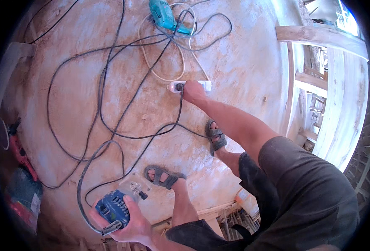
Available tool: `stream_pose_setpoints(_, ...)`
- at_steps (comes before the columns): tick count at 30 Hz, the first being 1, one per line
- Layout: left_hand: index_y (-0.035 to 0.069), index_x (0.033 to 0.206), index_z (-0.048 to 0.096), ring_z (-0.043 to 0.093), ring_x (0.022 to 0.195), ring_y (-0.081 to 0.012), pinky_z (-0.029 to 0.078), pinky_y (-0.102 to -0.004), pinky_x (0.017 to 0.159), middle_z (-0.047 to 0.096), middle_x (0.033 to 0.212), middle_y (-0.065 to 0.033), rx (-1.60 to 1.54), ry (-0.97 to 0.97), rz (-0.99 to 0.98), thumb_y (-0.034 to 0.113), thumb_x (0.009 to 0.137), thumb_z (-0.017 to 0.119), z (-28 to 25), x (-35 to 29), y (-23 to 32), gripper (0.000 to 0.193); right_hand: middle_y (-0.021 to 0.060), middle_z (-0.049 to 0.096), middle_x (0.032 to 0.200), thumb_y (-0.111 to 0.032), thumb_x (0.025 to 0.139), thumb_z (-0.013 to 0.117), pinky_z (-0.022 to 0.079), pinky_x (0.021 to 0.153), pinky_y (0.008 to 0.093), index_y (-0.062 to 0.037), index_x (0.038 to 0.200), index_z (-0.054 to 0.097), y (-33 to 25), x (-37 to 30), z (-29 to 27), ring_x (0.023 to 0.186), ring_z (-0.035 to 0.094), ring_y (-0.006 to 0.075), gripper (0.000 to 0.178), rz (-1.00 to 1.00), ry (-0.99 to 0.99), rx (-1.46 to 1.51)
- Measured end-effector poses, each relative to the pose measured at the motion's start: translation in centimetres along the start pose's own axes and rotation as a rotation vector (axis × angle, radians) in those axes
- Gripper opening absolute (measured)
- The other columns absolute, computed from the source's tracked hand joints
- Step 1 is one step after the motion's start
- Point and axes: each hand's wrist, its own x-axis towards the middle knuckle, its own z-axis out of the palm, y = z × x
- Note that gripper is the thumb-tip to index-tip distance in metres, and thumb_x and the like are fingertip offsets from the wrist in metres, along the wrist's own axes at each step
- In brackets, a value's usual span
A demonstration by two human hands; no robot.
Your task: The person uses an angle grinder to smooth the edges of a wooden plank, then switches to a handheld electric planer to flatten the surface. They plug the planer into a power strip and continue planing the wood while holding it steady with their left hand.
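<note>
My left hand [135, 221] grips a blue trim router [114, 206] near the lower left. The router is tilted on its side, with its clear base [131, 186] facing away from me. A dark cord leaves its body and loops forward. My right arm stretches ahead to a white power strip [208, 85] on the floor. There my right hand [194, 91] is closed over the strip's middle, and its fingertips are hidden. Beside it a black plug [179, 86] sits in the strip, near a small reddish light.
Dark cables [134, 137] lie in loops across the dusty floor [231, 58]. A teal power drill [164, 15] rests beyond the strip. Red tools [21, 157] lie at the left edge. Pale wooden frames [337, 104] stand on the right. My sandalled feet [165, 177] are among the cords.
</note>
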Motion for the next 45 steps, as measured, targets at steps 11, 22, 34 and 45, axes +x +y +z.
stream_pose_setpoints(11,-0.009,0.141,0.049,0.066,0.099,-0.0267,0.060,-0.0378,0.086,0.063,0.120,-0.0214,-0.211,0.184,0.038,0.003,0.072,0.086,-2.5,-3.5,1.8,0.079,0.0269,0.058,0.121,-0.020,0.080,0.074,0.044,0.099,0.0519,0.0013,0.124,0.054,3.3,-19.4,-6.5,0.114,0.054,0.0446,0.053,-0.224,0.303,0.258)
stream_pose_setpoints(22,-0.016,0.140,0.046,0.067,0.092,-0.0233,0.060,-0.0352,0.081,0.065,0.112,-0.0199,-0.291,0.144,0.027,0.003,0.071,0.087,-16.1,-17.0,15.8,0.083,0.0261,0.040,0.147,-0.024,0.074,0.080,0.033,0.112,0.0586,-0.0060,0.153,0.033,-10.5,-54.4,-22.5,0.139,0.038,0.0471,0.094,-0.627,0.149,0.758)
stream_pose_setpoints(34,-0.003,0.129,0.056,0.064,0.094,-0.0150,0.055,-0.0297,0.081,0.065,0.110,-0.0088,-0.541,0.017,0.308,0.007,0.065,0.090,-43.5,-11.1,19.5,0.073,0.0213,0.044,0.147,-0.010,0.069,0.088,0.032,0.120,0.0448,-0.0037,0.153,0.034,-24.3,-65.5,-38.7,0.142,0.040,0.0368,0.100,-1.067,-0.384,0.733)
stream_pose_setpoints(45,0.013,0.146,0.054,0.070,0.101,-0.0318,0.058,-0.0432,0.089,0.070,0.111,-0.0190,-1.380,-0.709,0.425,0.008,0.044,0.096,-63.1,-9.6,11.4,0.111,0.0055,0.072,0.112,-0.001,0.067,0.090,0.049,0.102,0.0369,-0.0042,0.124,0.062,-34.2,-78.9,-37.1,0.108,0.065,0.0185,0.064,-1.201,-1.255,0.630)
